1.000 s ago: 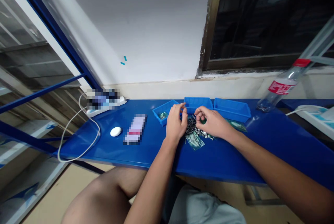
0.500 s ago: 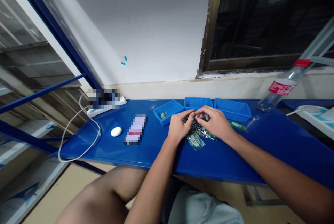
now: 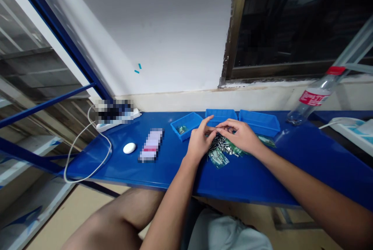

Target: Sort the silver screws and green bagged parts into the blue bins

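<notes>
My left hand (image 3: 199, 140) is over a heap of small metal hardware (image 3: 223, 145), its index finger raised and its other fingers curled inward. Facing it, my right hand (image 3: 241, 136) pinches thumb and fingers together. The fingertips of both hands meet above the heap, and whatever is between them is too small to make out. Dark screw-like pieces and shiny round-headed ones make up the heap. A clear green-tinted plastic bag (image 3: 219, 158) with small parts lies at its front edge. Another small bag (image 3: 267, 141) lies beyond my right wrist.
Behind my hands stand three blue bins: a left bin (image 3: 186, 125) with small bagged parts, a middle bin (image 3: 220, 114) and a right bin (image 3: 259, 122). A plastic bottle (image 3: 313, 96), a white oval object (image 3: 129, 148), a blurred-out phone-like object (image 3: 151, 145) and a cabled power strip (image 3: 119, 121) are nearby.
My left index finger has lifted away from the other fingertips. My right fingers have closed more tightly and moved slightly left. The bins and the heap stay in place.
</notes>
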